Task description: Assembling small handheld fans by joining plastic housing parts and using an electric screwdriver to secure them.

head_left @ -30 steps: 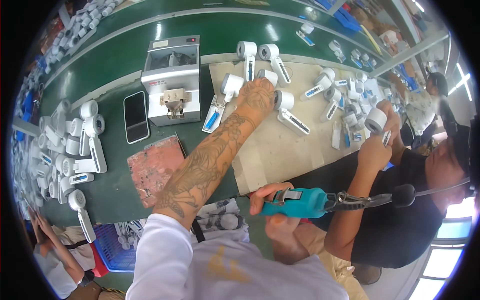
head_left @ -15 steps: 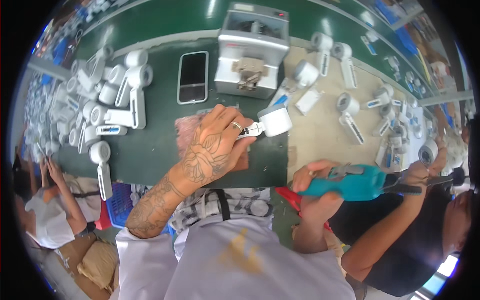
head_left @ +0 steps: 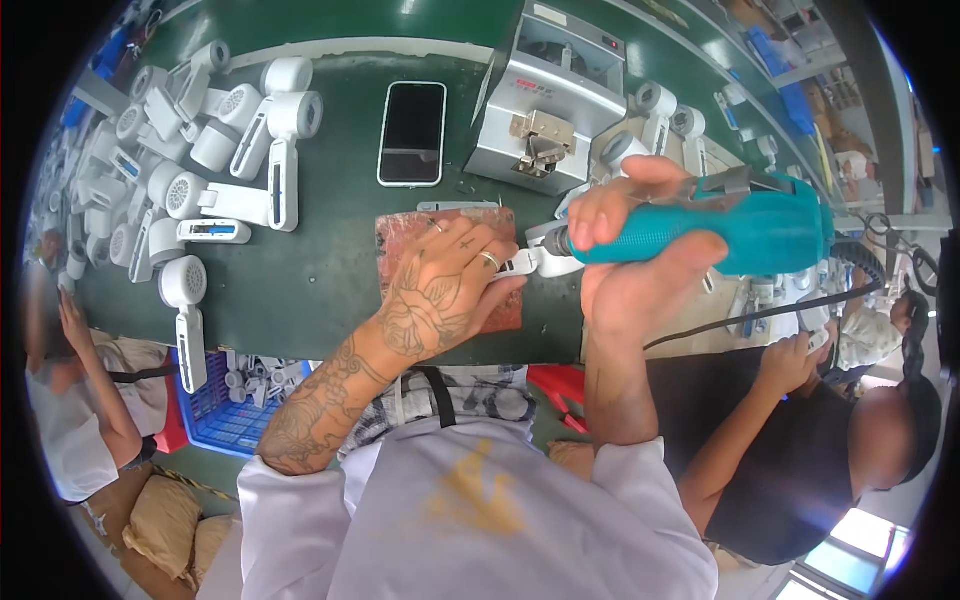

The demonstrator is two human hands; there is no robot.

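My left hand [head_left: 440,280] is closed around the handle of a white handheld fan [head_left: 518,264], pinning it over a reddish-brown pad [head_left: 398,235] on the bench. My fingers cover much of the handle, and the round head juts out to the right. A teal electric screwdriver [head_left: 770,232] lies sideways in the grip of my right hand [head_left: 635,255]. Its dark nose reaches the fan's head and hides part of it; whether the bit touches a screw cannot be made out.
Beyond the pad lies a phone [head_left: 412,135] beside a silver screw-feeder machine [head_left: 548,95]. Many white fans [head_left: 215,145] are heaped at the left. A blue basket [head_left: 225,420] stands below the bench edge. A co-worker's arm [head_left: 745,430] is at the right; the screwdriver's cord [head_left: 740,318] trails there.
My right hand has brought the screwdriver up and leftward from the bench's front edge to the fan. The left hand keeps its hold. The whole view has shifted slightly.
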